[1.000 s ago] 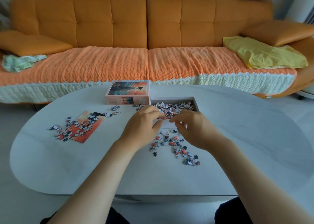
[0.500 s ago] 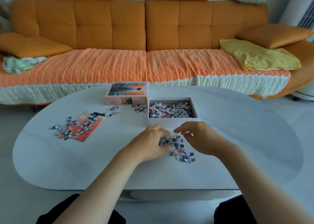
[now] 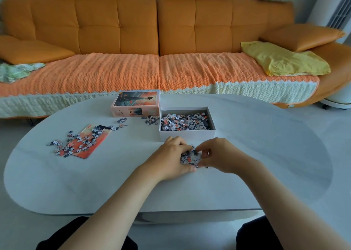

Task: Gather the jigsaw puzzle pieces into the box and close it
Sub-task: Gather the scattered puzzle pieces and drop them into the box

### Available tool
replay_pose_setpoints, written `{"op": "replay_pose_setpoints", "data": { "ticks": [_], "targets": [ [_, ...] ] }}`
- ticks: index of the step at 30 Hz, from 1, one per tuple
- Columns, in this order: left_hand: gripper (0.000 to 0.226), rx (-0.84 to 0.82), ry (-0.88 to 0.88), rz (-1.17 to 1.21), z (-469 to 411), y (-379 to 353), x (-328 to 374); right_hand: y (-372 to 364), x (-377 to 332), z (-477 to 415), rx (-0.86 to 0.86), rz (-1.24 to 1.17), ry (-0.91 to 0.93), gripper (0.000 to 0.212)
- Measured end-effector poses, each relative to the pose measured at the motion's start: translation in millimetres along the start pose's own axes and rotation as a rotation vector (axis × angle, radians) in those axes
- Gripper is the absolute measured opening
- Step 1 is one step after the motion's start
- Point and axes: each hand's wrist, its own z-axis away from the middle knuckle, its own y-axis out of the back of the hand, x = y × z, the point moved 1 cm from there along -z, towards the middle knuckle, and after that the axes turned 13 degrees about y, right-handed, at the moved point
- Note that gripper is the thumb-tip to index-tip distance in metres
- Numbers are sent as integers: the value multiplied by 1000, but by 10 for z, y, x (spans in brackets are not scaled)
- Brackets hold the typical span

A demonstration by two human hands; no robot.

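Loose pieces on the picture card (image 3: 79, 141): left for later, well apart from my hands.
Lid (image 3: 135, 105): parked beside the box so it stays open.
My left hand (image 3: 169, 159): fingers curled, scooping.
Gathered puzzle pieces (image 3: 190, 157): small, flat, orange and dark, squeezed between both hands just before the box (image 3: 187, 136).
My right hand (image 3: 221, 155): fingers closed on the heap.

— What is the table (image 3: 247, 155) made of?
— Can't tell; it looks smooth, matt, pale grey. The box (image 3: 187, 135) on it looks like matt white card, and the lid (image 3: 135, 105) left of the box is printed card.
— Behind the table?
— A sofa (image 3: 117, 25) in smooth orange leather-like upholstery, its seat under a rough ribbed knit cover (image 3: 121, 73).
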Motion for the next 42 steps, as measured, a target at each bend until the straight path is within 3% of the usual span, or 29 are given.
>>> {"op": "replay_pose_setpoints", "data": {
  "ticks": [6, 9, 11, 16, 23, 30, 37, 42],
  "targets": [
    [78, -22, 23, -13, -8, 137, -129, 30, -3, -50, 39, 4, -17, 51],
    [94, -81, 85, -91, 3, 207, -222, 35, -43, -45, -56, 94, -2, 71],
    [89, -106, 118, -91, 2, 218, -260, -14, -88, -71, -115, 164, 17, 76],
    [56, -77, 87, 14, -32, 185, -229, -136, -197, -212, -86, 177, 62, 51],
    [73, -88, 140, -4, -10, 294, -332, -135, -211, -254, -65, 114, 27, 64],
    [35, -54, 118, 44, 6, 273, -277, -137, -343, -315, -26, 68, 63, 32],
    [21, -13, 173, 167, -15, 306, -284, -140, -350, -358, 38, 26, 74, 12],
    [17, -28, 257, 262, -73, 313, -290, -134, -374, -381, 49, -55, 44, 12]
  ]
}}
